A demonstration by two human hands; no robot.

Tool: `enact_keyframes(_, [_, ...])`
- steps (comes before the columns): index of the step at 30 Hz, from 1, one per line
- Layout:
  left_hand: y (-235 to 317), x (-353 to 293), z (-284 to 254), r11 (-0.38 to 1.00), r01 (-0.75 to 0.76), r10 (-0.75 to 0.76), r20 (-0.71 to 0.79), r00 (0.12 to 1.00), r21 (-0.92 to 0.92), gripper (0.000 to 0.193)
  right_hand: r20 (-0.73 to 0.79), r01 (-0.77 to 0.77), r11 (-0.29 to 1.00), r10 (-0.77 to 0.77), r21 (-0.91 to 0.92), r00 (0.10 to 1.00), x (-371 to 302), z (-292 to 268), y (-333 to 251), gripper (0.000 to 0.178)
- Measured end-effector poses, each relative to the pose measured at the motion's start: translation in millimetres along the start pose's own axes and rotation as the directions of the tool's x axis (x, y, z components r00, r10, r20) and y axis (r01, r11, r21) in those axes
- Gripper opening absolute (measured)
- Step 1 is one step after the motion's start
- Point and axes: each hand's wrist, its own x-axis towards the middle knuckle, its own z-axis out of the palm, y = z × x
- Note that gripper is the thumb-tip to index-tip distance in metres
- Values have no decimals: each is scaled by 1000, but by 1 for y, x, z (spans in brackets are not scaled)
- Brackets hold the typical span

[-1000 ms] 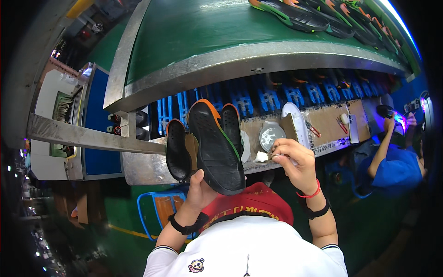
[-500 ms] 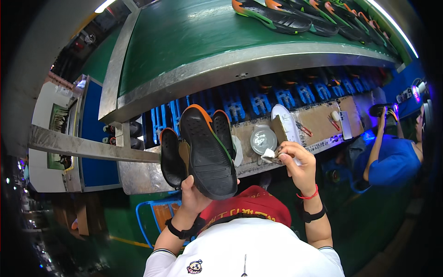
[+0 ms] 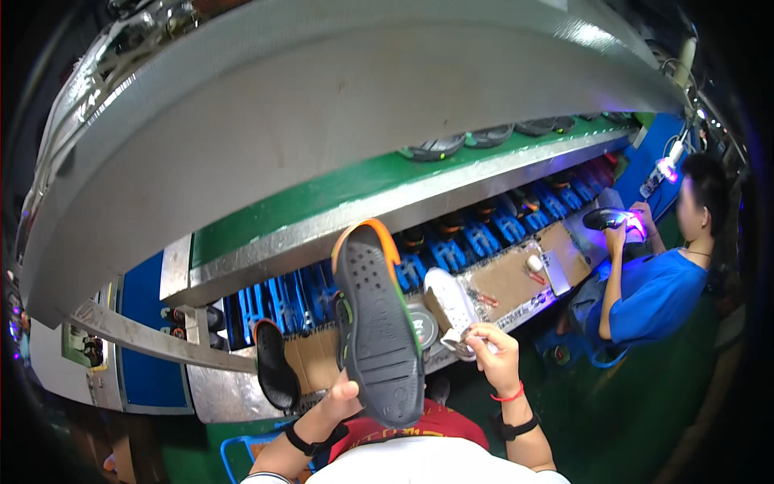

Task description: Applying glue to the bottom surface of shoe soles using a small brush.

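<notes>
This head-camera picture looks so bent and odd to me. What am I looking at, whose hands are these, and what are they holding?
No robot here: a person wears a wide fisheye camera on the head, looking down at their own hands, so straight edges curve. The left hand holds up a dark shoe sole with an orange rim, tread facing the camera. The right hand pinches a small tool, too small to tell, beside a white shoe. Below lies a cardboard-covered workbench, with another black sole on it. Behind runs a green conveyor belt carrying more soles. At right, a co-worker in a blue shirt handles another shoe.
</notes>
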Motion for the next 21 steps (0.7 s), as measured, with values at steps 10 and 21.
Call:
enact_keyframes(10, [145, 251, 34, 930, -247, 298, 162, 941, -273, 72, -197, -65, 997, 72, 39, 978, -18, -47, 12, 6])
enact_keyframes(21, [53, 112, -30, 928, -192, 264, -197, 944, 320, 35, -6, -175, 985, 175, 9, 985, -15, -10, 37, 8])
